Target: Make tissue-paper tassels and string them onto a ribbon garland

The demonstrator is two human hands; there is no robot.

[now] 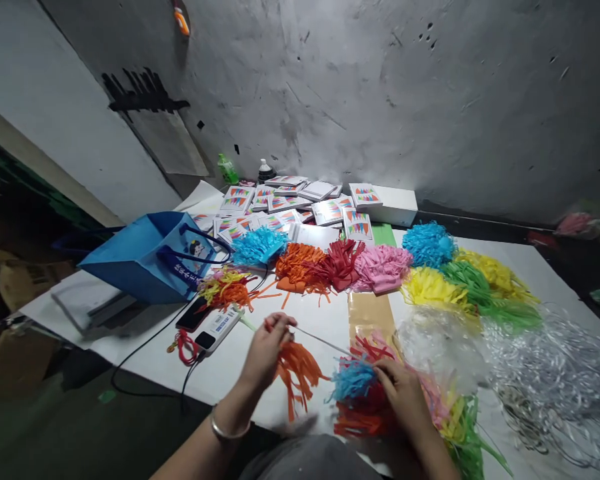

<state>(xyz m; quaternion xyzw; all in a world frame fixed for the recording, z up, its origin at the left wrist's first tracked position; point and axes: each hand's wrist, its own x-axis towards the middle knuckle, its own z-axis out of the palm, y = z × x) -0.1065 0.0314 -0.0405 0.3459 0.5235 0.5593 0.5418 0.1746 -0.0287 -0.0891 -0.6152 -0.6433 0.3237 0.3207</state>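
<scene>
Left hand (266,347) pinches orange tassel (296,373) on string (320,341) — string runs left-right; right hand (403,390) grips blue tassel (353,380).

Your left hand (266,350) is raised, fingers pinched together at the tips, a bangle on its wrist, forearm rising from the lower left. Your right hand (404,393) lies lower, palm down, fingers curled leftward, forearm entering from the lower right.
</scene>
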